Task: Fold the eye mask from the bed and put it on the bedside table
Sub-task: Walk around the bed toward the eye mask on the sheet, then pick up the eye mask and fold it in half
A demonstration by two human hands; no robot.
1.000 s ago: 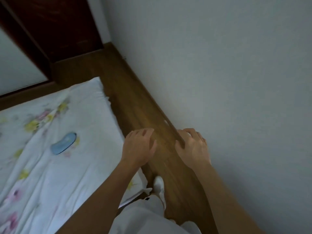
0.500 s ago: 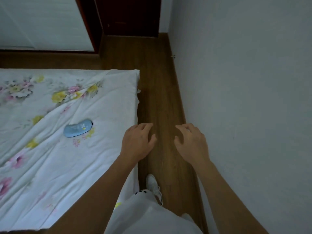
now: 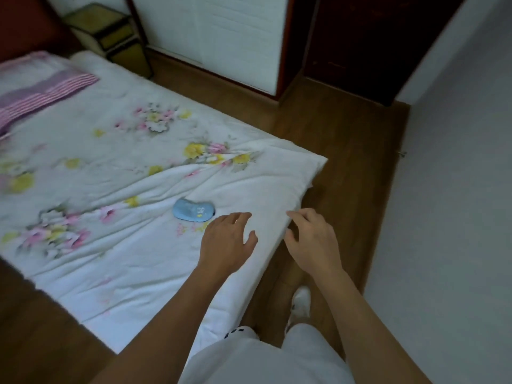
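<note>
- Eye mask [image 3: 194, 212] lies flat on the bed [image 3: 138, 162], long axis roughly left-right, just ahead-left of left hand [image 3: 225, 243]
- Left hand nearer, fingers spread, empty; right hand [image 3: 311, 241] loosely spread, empty, over the mattress edge
- Nothing between hand and mask
- Bedside table [image 3: 110, 34] far, beyond pillow [image 3: 41, 84]
</note>
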